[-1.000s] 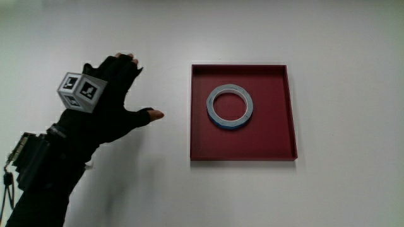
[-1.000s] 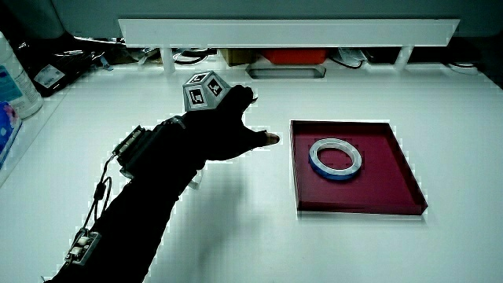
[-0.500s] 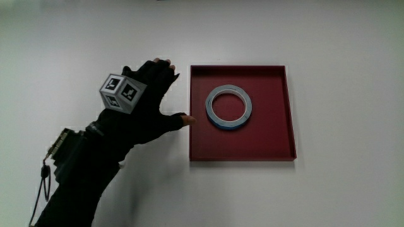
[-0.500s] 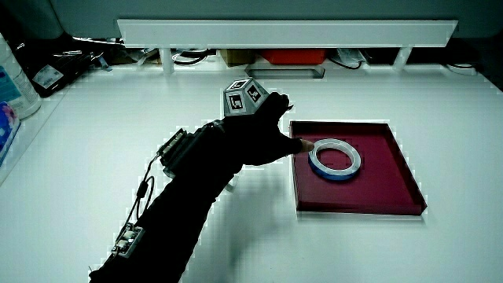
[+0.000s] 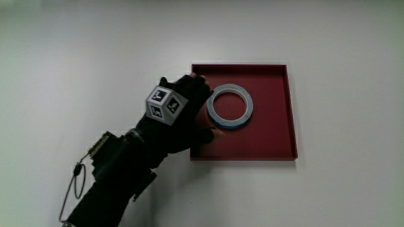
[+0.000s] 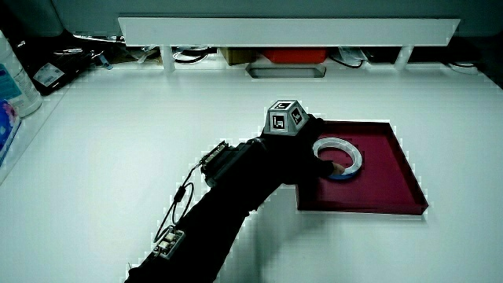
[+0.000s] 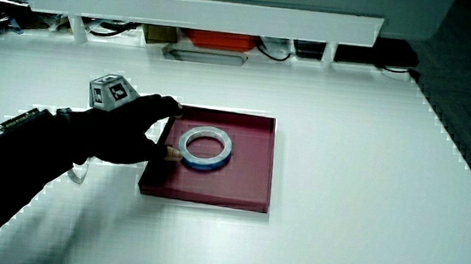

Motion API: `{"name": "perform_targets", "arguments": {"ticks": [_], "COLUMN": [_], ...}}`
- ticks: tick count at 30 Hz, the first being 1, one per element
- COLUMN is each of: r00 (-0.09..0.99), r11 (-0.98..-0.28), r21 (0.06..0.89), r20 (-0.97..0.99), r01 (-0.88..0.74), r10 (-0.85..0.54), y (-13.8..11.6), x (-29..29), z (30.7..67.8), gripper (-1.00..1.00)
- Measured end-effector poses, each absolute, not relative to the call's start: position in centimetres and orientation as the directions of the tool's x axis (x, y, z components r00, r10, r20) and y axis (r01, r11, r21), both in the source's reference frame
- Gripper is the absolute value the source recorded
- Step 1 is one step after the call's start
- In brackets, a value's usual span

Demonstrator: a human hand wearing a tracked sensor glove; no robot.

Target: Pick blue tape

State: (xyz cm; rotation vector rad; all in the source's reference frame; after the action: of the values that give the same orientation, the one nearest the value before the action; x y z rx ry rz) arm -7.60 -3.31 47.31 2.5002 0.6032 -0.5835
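Now the hand (image 5: 183, 110) reaches over the rim of the red tray (image 5: 278, 142), fingers spread and holding nothing, thumb just beside the blue tape (image 5: 230, 106) lying flat inside. Next, closing around the ring seems needed.

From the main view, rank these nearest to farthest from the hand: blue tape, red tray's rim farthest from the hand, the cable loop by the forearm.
1. Blue tape, in the red tray, right beside the hand.
2. Cable loop, down by the forearm, nearer the person.
3. Tray's rim, past the tape.
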Motion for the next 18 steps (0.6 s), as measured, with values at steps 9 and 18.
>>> {"name": "perform_targets", "arguments": {"ticks": [9,18], "r00": [0.808,0.827], "r11": [-0.760,-0.737], "r21": [0.390,0.435], "r20": [-0.513,-0.476], "r01": [0.520,0.518], "r10": [0.289,0.300], "y": [-2.7,-2.4], "x": [-5.1,-2.8], "z": [48.6,50.4], "gripper": [0.00,0.00]}}
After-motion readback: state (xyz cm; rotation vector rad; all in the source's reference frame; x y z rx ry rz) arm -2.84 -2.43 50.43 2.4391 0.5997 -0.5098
